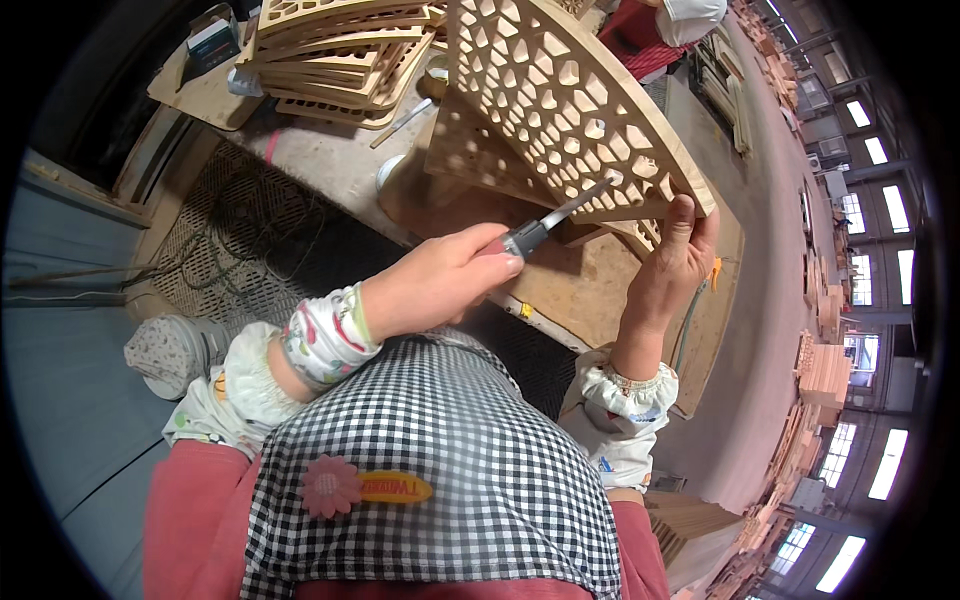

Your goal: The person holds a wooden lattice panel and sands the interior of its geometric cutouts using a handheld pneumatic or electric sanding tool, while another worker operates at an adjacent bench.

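My left hand [440,280] is closed around the dark, red-trimmed handle of a slim file-like tool [575,204]. The narrow metal shaft reaches up and right to the perforated wooden panel [560,100], its tip at one of the small holes near the lower edge. Whether the tip is inside the hole or just in front of it, I cannot tell. My right hand [672,262] grips the panel's lower right corner, thumb on the near face. The panel stands tilted, with many irregular, many-sided openings and a curved, thick outer edge.
Similar cut-out wooden panels [340,60] are stacked at the back left of the workbench [560,290]. A small box [212,38] stands beyond them. A person in red with a white cap [690,18] is across the bench. A speckled round stool [170,350] is at left.
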Demonstrator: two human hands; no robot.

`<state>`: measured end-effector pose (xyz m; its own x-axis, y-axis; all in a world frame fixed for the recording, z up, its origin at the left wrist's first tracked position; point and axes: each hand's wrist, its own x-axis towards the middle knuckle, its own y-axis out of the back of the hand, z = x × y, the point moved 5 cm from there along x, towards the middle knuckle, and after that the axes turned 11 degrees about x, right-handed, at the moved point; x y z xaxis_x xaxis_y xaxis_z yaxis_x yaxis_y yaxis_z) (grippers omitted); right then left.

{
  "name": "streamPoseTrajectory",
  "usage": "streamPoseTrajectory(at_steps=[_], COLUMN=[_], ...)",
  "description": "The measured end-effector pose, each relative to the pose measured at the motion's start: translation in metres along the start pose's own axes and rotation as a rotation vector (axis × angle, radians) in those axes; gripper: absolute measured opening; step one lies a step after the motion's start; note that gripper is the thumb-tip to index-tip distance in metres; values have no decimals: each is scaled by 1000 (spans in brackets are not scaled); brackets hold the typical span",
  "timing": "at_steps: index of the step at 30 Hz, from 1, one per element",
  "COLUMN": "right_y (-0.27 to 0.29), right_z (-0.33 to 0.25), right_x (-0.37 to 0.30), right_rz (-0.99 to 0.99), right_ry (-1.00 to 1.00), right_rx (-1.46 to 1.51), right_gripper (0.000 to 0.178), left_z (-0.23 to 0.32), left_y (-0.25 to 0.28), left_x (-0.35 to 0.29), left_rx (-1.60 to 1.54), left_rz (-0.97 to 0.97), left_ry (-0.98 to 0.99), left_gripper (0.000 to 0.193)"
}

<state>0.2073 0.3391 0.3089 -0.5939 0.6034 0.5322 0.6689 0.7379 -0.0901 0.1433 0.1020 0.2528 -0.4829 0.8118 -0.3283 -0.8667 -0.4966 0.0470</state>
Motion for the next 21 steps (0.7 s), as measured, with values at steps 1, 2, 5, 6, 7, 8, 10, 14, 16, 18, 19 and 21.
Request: streamPoseTrajectory(at_steps=[1,2,5,6,7,8,10,14,16,18,19,21], right_y=[-1,-1,-3,-3,-4,-6,-8,-5,-5,-6,-7,-8], right_z=[0,0,-3,-5,-6,-8,-11,-10,-9,-10,-9,-9], right_x=[1,3,2,2,1,0,-2,-3,-4,-4,-4,-4], right_rz=[-3,-6,-19,-15,-10,-4,10,-12,-32,-35,-37,-25], right_ry=[7,14,4,-10,-24,-19,-9,8,19,23,25,25], right_rx=[3,6,25,28,32,30,28,0,-6,-15,-19,-26], right_gripper=[34,34,33,33,33,29,22,29,27,26,26,26], left_z=[-5,-9,-1,1,4,6,3,14,11,6,3,-3], left_y=[0,-1,-4,-5,-6,-7,-6,-10,-12,-14,-15,-18], left_x=[-3,-5,-1,2,4,6,17,20,27,33,36,40], left_rx=[-8,-16,54,66,78,90,207,236,152,73,37,-20], left_rz=[-14,-28,-57,-48,-38,-30,62,102,29,-20,-33,-62], left_ry=[14,29,58,49,41,33,-60,-76,-53,-41,-40,-39], left_gripper=[31,32,35,36,37,37,38,40,34,30,30,29])
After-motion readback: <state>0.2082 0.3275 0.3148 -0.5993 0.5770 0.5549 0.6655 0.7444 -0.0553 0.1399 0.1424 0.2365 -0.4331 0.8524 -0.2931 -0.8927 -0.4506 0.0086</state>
